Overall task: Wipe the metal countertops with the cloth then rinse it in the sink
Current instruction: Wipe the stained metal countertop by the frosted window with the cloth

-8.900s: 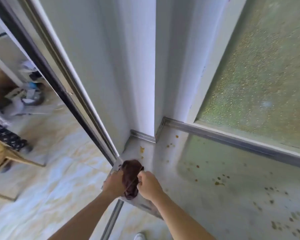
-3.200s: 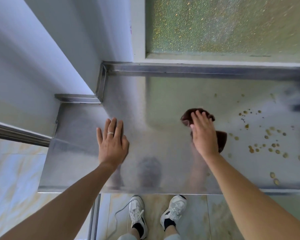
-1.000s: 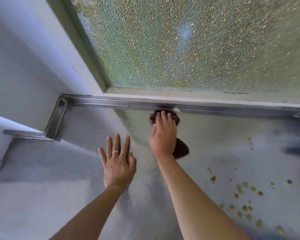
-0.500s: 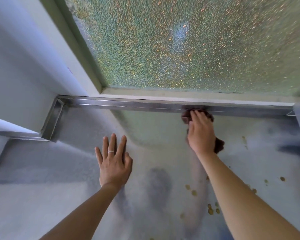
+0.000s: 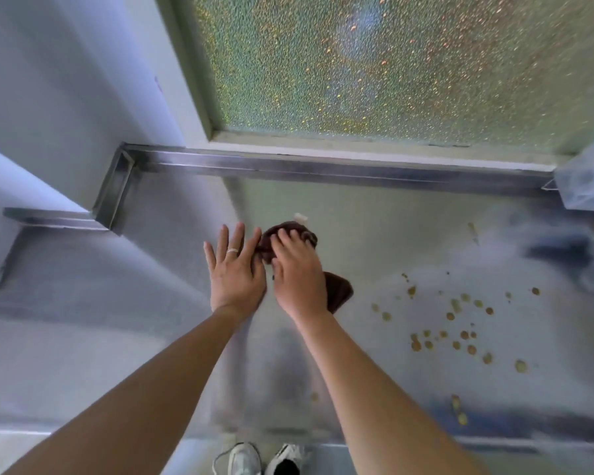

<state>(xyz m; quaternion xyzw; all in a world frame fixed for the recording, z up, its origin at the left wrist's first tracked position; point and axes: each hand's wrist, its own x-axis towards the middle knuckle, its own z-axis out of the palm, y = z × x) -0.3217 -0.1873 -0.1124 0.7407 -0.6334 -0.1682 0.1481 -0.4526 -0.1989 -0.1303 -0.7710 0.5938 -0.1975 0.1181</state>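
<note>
Head view shows right hand [image 5: 299,279] pressing, fingers straight, a dark cloth [image 5: 338,293] on the countertop [image 5: 117,337], left hand [image 5: 235,272] flat alongside; cloth judged soft, light, best bunched centrally.

Dark brown cloth [image 5: 336,289], bunched and crumpled, lying flat on the countertop [image 5: 124,303]. Mostly covered by the right hand [image 5: 297,272]: one lump poking out beyond the fingertips [image 5: 283,234], another past the heel of the palm on the little-finger side. Far lump touching or nearly touching the left hand's [image 5: 235,272] forefinger. Small pale tag [image 5: 300,217] lying just beyond the fingertips.

Brushed metal countertop, dull and hazy, with a raised lip along the back. Scatter of tan spots [image 5: 460,323] well to the right of the right-hand fingers, none beneath the left-hand fingers.
</note>
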